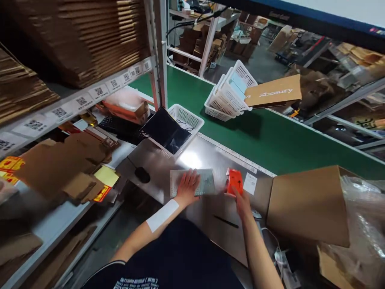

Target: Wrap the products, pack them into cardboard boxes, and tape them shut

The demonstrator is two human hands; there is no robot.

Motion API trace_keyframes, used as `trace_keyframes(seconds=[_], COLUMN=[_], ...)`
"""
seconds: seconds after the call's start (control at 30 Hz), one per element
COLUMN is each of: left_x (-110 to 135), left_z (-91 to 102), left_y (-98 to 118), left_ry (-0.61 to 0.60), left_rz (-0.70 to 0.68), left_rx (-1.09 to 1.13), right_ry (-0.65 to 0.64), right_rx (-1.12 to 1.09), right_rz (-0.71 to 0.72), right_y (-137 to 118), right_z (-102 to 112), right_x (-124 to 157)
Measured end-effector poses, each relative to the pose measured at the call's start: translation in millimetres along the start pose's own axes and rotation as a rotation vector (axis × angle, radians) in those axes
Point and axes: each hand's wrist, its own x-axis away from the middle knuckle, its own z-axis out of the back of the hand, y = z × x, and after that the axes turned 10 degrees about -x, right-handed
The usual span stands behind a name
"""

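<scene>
Your left hand (187,188) lies palm-down at the centre of the frame, fingers extended and a little apart, pressing on a flat rectangular pack in clear, bubble-textured plastic wrap (207,181) rather than gripping round it. Your right hand (242,200), just right of centre, pinches the near edge of a bright red-orange, roughly rectangular piece with a black mark (235,179); thumb side partly hidden, material blurred, can't tell.

Handling, my read: pack looks light, fairly stiff in the flat, soft at the skin. Wrap probably slides easily on the bare grey metal tabletop (207,228), so keep your palm down. Contents unclear; treat as fragile, don't lean on the middle. To lift, take both long edges, fingers under the far one, or support both ends. Red-orange piece looks light; edge pinch should do. Mind the white printed label (250,184) right beside it.
</scene>
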Motion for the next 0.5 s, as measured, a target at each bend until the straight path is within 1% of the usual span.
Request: trace_keyframes(seconds=[0.03,0.1,0.13,0.17,0.27,0.33,0.4,0.5], left_x=[0.5,1.7,2.3,2.6,1.5,-0.5,-2.6,-4.0], left_z=[-1.5,-4.2,-5.3,-6.0,-6.3,-4.7,-2.3,0.9], left_y=[-1.4,-3.6,-4.4,-5.1,-5.6,-4.9,-3.5,-0.6], left_ry=[0.001,0.021,0.033,0.04,0.017,-0.015,-0.047,-0.076], left_rz=[-0.013,-0.035,-0.042,-0.046,-0.043,-0.038,-0.025,0.011], left_rx=[0.02,0.066,0.087,0.104,0.127,0.128,0.128,0.122], right_ry=[-0.047,-0.136,-0.165,-0.178,-0.155,-0.121,-0.098,-0.099], right_rx=[-0.134,-0.375,-0.446,-0.464,-0.355,-0.308,-0.282,-0.26], right_rz=[-0.002,-0.047,-0.083,-0.118,-0.166,-0.187,-0.219,-0.259], right_y=[-11.2,-32.2,-41.4,-49.3,-65.3,-70.8,-71.7,-58.2], right_z=[-3.0,-15.6,-24.4,-33.9,-58.1,-66.1,-66.7,-53.6], right_x=[8.7,23.3,28.2,31.5,33.3,32.4,35.5,57.1])
